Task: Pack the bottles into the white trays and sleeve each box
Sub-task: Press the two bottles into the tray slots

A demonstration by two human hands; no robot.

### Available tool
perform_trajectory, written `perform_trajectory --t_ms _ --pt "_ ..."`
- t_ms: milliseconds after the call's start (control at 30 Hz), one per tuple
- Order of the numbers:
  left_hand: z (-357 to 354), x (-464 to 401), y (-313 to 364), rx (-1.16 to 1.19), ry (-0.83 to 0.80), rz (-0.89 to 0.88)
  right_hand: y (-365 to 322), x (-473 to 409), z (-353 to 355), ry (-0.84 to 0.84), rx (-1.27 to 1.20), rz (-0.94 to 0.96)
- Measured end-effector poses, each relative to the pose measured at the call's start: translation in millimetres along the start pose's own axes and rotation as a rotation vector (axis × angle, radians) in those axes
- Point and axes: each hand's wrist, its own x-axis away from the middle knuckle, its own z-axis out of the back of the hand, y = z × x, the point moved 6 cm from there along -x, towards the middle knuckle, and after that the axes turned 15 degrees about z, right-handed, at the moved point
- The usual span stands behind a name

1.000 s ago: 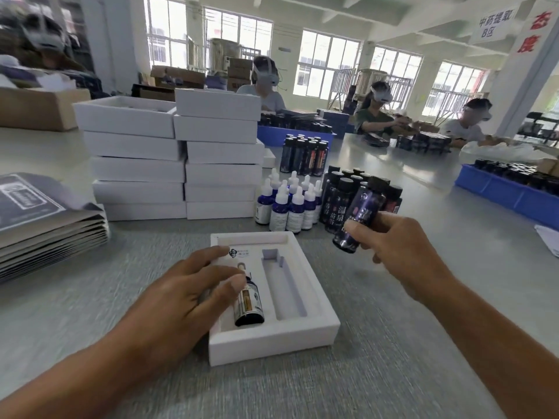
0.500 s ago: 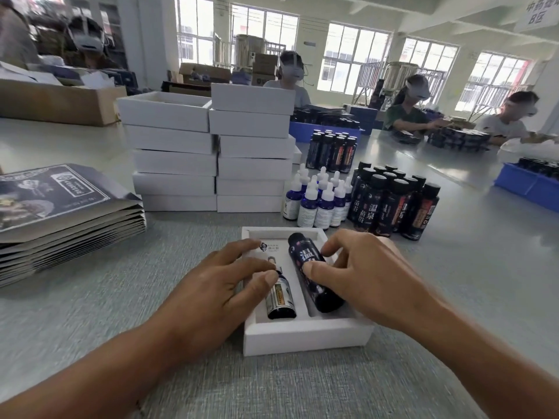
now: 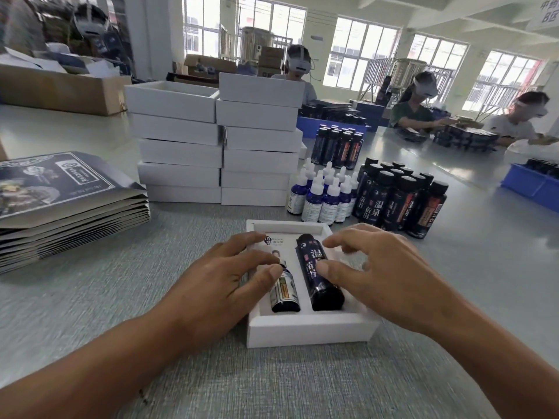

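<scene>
Both bottles lie in the near tray [image 3: 305, 331], the left hand [image 3: 217, 285] touching the small bottle [image 3: 286, 293] with relaxed fingers, the right hand [image 3: 384, 273] spread beside the tall bottle [image 3: 320, 276], which may sit proud and block the sleeve.

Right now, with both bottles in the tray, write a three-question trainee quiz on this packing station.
1. True or false: the tall black-capped bottle lies in the right slot of the white tray.
2. Which item touches the left hand? A) the small dropper bottle B) the stack of printed sleeves C) the blue bin
3. Fill in: the spare dropper bottles stand just right of the stacked white ____.

Key: 1 true; 2 A; 3 boxes.
</scene>
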Motion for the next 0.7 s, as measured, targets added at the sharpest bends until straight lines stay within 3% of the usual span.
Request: perform_trajectory --t_ms 133,300,700 --pt "1 1 1 0.008 0.006 -0.001 5 2 -9 -0.159 -0.047 0.035" --pt "1 2 1 0.001 0.002 0.010 5 0 -17 -0.198 -0.123 0.036" --pt "1 4 3 -0.006 -0.008 0.026 5 3 -26 -0.348 0.019 0.026"
